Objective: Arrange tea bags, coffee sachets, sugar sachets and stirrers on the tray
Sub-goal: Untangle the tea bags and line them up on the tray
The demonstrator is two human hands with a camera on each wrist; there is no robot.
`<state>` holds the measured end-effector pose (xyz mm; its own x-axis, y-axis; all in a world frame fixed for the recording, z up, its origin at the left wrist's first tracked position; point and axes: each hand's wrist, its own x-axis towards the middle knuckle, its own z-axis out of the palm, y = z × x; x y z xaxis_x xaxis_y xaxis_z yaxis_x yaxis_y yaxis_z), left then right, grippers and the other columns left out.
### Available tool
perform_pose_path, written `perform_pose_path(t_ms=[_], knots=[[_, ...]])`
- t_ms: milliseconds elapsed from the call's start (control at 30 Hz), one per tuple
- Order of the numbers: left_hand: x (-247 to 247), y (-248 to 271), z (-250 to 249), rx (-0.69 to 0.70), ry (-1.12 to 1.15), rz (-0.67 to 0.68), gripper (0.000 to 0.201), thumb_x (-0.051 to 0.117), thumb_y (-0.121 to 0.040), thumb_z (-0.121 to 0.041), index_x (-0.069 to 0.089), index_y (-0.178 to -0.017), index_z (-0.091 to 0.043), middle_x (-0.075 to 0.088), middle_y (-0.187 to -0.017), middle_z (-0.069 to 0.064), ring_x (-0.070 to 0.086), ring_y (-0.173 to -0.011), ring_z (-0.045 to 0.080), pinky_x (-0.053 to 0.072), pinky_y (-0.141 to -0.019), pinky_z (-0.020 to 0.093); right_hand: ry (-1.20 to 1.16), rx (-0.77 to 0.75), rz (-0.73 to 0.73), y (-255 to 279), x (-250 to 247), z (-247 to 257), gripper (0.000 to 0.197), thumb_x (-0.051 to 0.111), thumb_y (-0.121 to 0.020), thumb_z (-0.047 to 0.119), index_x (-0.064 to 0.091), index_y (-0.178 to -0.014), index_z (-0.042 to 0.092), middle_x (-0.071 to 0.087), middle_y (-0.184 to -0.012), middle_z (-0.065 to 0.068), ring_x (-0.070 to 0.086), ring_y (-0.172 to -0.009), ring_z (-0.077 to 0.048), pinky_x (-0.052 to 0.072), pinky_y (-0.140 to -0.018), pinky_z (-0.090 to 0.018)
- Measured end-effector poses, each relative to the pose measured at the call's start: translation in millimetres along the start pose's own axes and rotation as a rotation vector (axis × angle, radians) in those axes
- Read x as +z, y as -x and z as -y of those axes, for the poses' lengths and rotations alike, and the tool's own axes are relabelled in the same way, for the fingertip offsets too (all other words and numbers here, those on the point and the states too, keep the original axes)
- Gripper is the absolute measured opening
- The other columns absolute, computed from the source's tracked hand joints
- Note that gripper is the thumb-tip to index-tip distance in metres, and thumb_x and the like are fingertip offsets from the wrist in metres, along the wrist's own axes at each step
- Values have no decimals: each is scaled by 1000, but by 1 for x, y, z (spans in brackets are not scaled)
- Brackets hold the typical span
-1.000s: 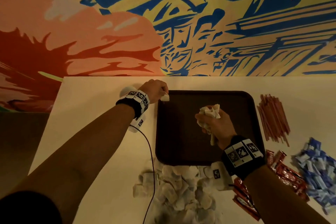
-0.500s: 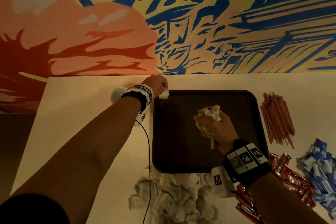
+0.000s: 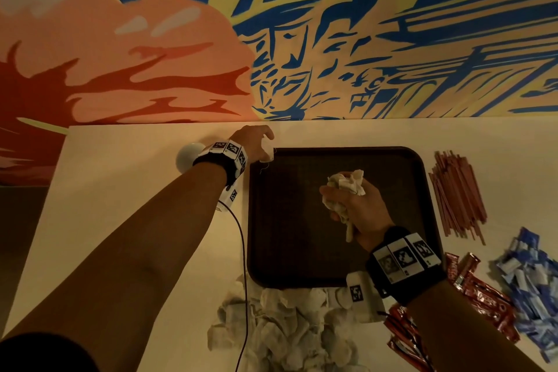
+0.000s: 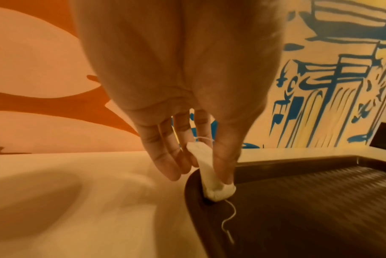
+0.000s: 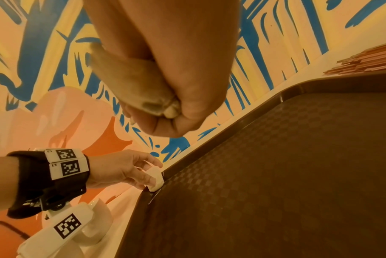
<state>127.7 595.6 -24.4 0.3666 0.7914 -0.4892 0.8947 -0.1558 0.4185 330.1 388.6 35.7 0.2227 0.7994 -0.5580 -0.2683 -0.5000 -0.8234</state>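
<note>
4 loose piles (image 3: 290, 323) beside tray (image 3: 290, 279)

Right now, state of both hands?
Left hand: pinching a single tea bag at the far left corner of the tray.
Right hand: closed around a bunch of tea bags, above the tray.

My head camera looks down on the whole tray (image 3: 302, 251). Both wrist cameras sit close above it, facing the wall, sharing the tray's far left corner.
</note>
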Motion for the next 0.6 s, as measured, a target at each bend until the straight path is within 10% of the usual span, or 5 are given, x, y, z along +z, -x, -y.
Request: perform_pose_path(t_ms=[333, 600], knots=[[-4, 9, -9, 80, -104, -44, 57, 80, -84, -22, 53, -134, -25, 56, -135, 3, 55, -122, 23, 45, -102, 37, -124, 32, 134, 8, 2, 8, 25, 74, -87, 2, 61, -106, 11, 65, -90, -11, 62, -79, -23, 48, -56, -30], [-46, 88, -61, 384, 216, -111, 36, 75, -90, -25, 63, -124, -26, 64, -110, -8, 63, -99, 10, 53, -83, 25, -189, 3, 334, 25, 5, 23, 37, 70, -78, 7, 56, -112, 6, 61, -91, -17, 60, -71, -21, 47, -52, -28]])
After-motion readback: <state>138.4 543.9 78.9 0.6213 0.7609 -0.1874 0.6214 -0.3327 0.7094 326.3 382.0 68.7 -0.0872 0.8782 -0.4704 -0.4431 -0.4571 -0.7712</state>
